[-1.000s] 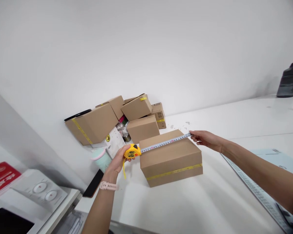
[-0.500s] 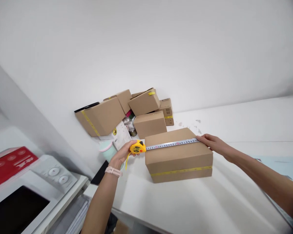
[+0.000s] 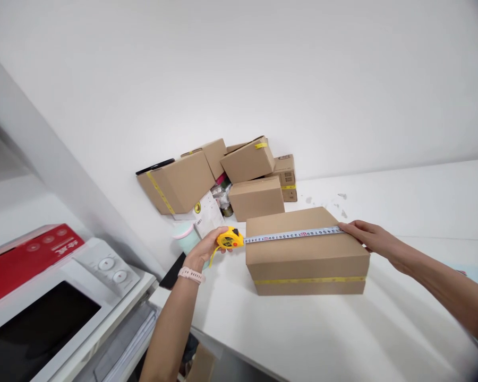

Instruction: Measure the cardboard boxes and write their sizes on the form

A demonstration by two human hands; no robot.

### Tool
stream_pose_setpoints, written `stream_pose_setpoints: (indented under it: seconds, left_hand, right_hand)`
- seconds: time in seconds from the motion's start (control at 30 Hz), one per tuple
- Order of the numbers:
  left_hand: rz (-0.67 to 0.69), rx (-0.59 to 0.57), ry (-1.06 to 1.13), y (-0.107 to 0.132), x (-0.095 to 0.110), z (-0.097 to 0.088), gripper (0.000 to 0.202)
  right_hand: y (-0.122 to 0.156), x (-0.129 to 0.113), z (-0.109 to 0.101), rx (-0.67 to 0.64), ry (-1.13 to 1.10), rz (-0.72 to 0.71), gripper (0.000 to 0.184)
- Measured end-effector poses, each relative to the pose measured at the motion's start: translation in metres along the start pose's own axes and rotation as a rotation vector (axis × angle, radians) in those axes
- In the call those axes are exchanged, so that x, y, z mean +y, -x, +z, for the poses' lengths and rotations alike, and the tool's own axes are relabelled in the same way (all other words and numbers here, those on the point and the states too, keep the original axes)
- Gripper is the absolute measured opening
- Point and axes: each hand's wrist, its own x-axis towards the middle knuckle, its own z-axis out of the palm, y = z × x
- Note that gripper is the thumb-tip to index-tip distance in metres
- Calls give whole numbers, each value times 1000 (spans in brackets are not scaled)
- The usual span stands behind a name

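Note:
A closed cardboard box (image 3: 302,254) with a yellow tape strip round its side lies on the white table. Across its top runs the silver blade of a tape measure (image 3: 292,235), numbers facing up. My left hand (image 3: 209,246), a pink band on its wrist, is closed around the yellow tape measure case (image 3: 230,239) just off the box's left edge. With thumb and fingers, my right hand (image 3: 364,237) pinches the blade's free end at the box's right edge. The very tip of the blade is hidden under those fingers.
More cardboard boxes (image 3: 257,199) are piled by the wall behind. A mint-green container with a pink rim (image 3: 185,236) and a white avocado-print package (image 3: 209,215) stand beyond my left hand. A white microwave (image 3: 91,281) with a red box (image 3: 35,252) on it occupies the left.
The view has turned left, so box, hands and background all appear further right. Both hands keep their holds, with the blade still stretched over the box top.

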Motion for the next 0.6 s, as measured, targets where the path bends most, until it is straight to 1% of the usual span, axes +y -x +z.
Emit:
stream_pose_setpoints:
  seconds: [0.2, 0.3, 0.4, 0.5, 0.6]
  left_hand:
    - [-4, -8, -11, -6, -2, 3, 36]
    - [-6, -9, -13, -7, -4, 2, 37]
    - [-12, -9, -18, -8, -6, 1, 36]
    - [-14, -5, -26, -9, -7, 0, 36]
    - [-8, -11, -31, -10, -8, -1, 36]
  right_hand:
    - [-12, 8, -3, -39, -29, 44, 53]
    - [-15, 7, -2, -51, -30, 57, 55]
    - [-15, 4, -1, -62, -47, 115, 56]
    - [-14, 1, 1, -63, -46, 169, 54]
    - [-14, -1, 2, -58, -48, 191, 50]
